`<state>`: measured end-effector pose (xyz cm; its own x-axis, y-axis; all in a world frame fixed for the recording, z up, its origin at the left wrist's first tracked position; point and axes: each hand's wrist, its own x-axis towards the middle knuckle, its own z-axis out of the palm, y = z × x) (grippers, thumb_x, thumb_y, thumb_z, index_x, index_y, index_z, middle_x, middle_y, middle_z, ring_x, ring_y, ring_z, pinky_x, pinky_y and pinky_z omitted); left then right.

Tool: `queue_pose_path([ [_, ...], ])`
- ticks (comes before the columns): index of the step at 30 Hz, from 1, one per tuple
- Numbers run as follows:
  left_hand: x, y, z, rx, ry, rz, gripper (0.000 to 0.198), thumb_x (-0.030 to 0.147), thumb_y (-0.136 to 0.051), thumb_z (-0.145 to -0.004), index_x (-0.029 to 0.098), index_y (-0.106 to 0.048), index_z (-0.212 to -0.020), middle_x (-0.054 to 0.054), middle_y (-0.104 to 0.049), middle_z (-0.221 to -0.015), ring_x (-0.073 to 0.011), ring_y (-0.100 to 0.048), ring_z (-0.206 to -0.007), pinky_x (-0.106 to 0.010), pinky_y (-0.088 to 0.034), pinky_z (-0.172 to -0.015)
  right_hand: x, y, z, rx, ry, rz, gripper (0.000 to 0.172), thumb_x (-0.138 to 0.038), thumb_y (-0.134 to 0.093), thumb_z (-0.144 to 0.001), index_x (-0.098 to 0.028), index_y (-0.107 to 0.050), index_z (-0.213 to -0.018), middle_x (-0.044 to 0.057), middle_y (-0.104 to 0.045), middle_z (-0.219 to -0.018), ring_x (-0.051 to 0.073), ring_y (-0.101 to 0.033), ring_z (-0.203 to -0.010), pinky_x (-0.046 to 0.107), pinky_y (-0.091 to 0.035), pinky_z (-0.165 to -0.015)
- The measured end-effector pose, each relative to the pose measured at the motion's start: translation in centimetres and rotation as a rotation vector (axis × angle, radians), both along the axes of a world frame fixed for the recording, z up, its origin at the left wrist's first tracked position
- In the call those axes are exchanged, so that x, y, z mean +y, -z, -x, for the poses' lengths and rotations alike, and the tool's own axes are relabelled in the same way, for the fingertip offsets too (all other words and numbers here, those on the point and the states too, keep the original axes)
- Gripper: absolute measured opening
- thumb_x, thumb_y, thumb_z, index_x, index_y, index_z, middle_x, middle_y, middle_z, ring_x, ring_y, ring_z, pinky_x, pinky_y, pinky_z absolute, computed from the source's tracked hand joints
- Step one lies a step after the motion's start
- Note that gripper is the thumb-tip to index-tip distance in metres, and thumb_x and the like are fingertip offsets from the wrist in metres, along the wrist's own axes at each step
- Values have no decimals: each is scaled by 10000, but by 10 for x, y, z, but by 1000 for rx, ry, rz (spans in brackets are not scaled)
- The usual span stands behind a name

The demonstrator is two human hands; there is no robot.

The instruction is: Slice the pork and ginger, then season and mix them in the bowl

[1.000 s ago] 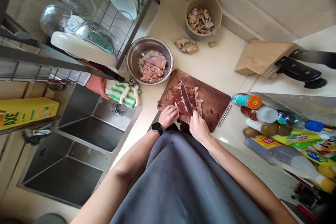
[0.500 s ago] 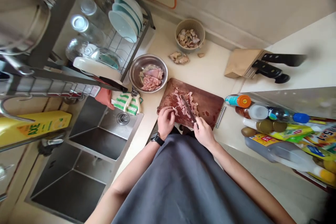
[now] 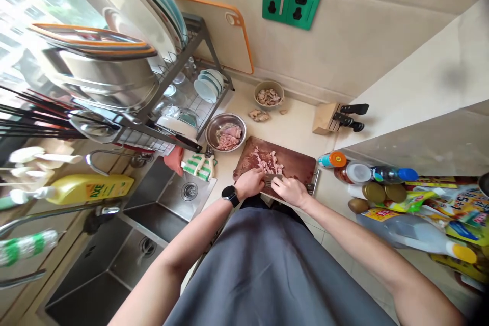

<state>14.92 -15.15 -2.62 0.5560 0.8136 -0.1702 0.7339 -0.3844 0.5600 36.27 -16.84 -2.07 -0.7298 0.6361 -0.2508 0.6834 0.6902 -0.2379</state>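
A brown wooden cutting board (image 3: pixel 296 160) lies on the counter in front of me with a pile of cut raw meat (image 3: pixel 268 161) on it. My right hand (image 3: pixel 290 189) is closed round the handle of a cleaver (image 3: pixel 272 179), whose blade lies low at the board's near edge. My left hand (image 3: pixel 250 183), with a black watch on the wrist, rests with curled fingers on the near side of the meat, right beside the blade. A steel bowl (image 3: pixel 225 135) holding more raw meat stands just left of the board.
A double steel sink (image 3: pixel 153 204) is at the left under a loaded dish rack (image 3: pixel 160 86). A knife block (image 3: pixel 328 117), a small basket (image 3: pixel 269 96) and ginger (image 3: pixel 259 115) sit behind the board. Bottles and packets (image 3: pixel 401 188) crowd the right.
The camera has tilted up and back, so the wall sockets and rack now show. The cleaver has swung from along the meat pile to lie flat near the board's near edge.
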Motion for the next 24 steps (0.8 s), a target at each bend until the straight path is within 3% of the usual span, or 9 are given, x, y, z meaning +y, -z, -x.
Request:
queue_pose_path([
  [3, 6, 19, -3, -36, -12, 70, 278, 93, -471, -766, 200, -694, -895, -79, -692, -933, -227, -653, -905, -352, -530, -895, -3, -2, 0, 25, -30, -7, 333, -115, -363, -985, -209, -672, -1069, 90, -670, -1074, 155, -646, -844, 239, -482, -662],
  [6, 12, 28, 3, -96, -29, 100, 349, 95, -455, -785, 207, -700, -1006, -70, -713, -1018, -214, -657, -989, -352, -521, -961, -6, -4, -2, 24, -29, -17, 346, -106, -355, -983, -208, -664, -1100, 93, -666, -1110, 155, -648, -855, 242, -483, -668],
  [10, 13, 31, 28, -149, -303, -5, 307, 143, -448, -851, 183, -685, -1041, -93, -706, -1088, -221, -653, -1023, -384, -517, -970, -16, -6, -18, -24, 9, -12, 353, -88, -368, -962, -206, -646, -1144, 91, -656, -1157, 155, -656, -878, 237, -474, -670],
  [14, 0, 46, 49, -132, -549, 5, 216, 196, -496, -875, 177, -681, -986, -97, -705, -1008, -212, -671, -896, -370, -551, -873, -24, -4, -51, -28, 220, 34, 341, -161, -399, -964, -235, -642, -1191, 67, -650, -1180, 146, -667, -864, 233, -471, -684],
  [19, -1, 76, 33, -163, -574, -65, 304, 85, -492, -814, 165, -647, -1062, -121, -637, -1171, -225, -623, -1076, -413, -504, -1002, 3, 6, -69, 18, 518, -19, 335, -216, -381, -976, -225, -646, -1180, 63, -649, -1192, 161, -668, -872, 251, -475, -697],
  [24, 25, 87, 16, -205, -679, -164, 320, 65, -473, -807, 178, -622, -1067, -118, -616, -1116, -240, -595, -1076, -453, -493, -1016, 25, 20, -47, -52, 522, 28, 331, -209, -384, -971, -231, -645, -1174, 66, -640, -1203, 162, -668, -856, 254, -477, -707],
])
